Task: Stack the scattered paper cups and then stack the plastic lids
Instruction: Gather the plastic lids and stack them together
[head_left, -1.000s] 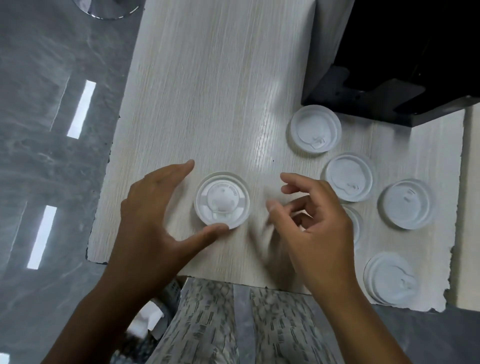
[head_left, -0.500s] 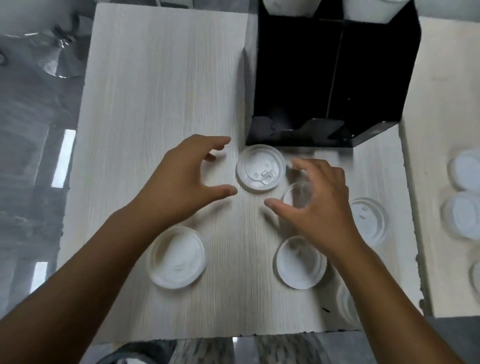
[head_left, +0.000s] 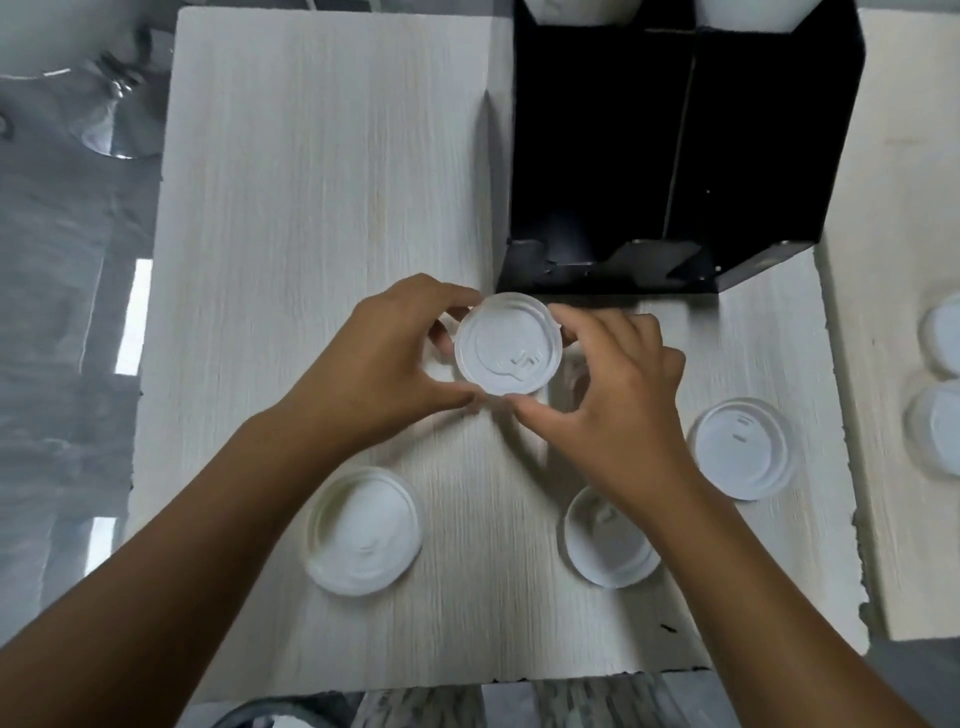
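held: 1 round white plastic lid (head_left: 508, 349), pinched by left hand (head_left: 384, 364) and right hand (head_left: 613, 384)
loose on near table: 3 lids
far-right table: 2 lids

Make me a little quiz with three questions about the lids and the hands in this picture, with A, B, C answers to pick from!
1. Where is the lid that both hands hold?
A. Just in front of the black box
B. On the grey floor
C. Inside the black box

2. How many other lids lie on the near table, the one with the black box?
A. One
B. Three
C. Six

3. What are the hands doing?
A. Lying flat on the table
B. Pinching the lid's rim
C. Pointing at the box

Answers:
1 A: the held lid sits right before the black box.
2 B: the left lid, the lid under the right wrist and the right lid lie on the table.
3 B: the left hand and the right hand curl their fingers round its edge.
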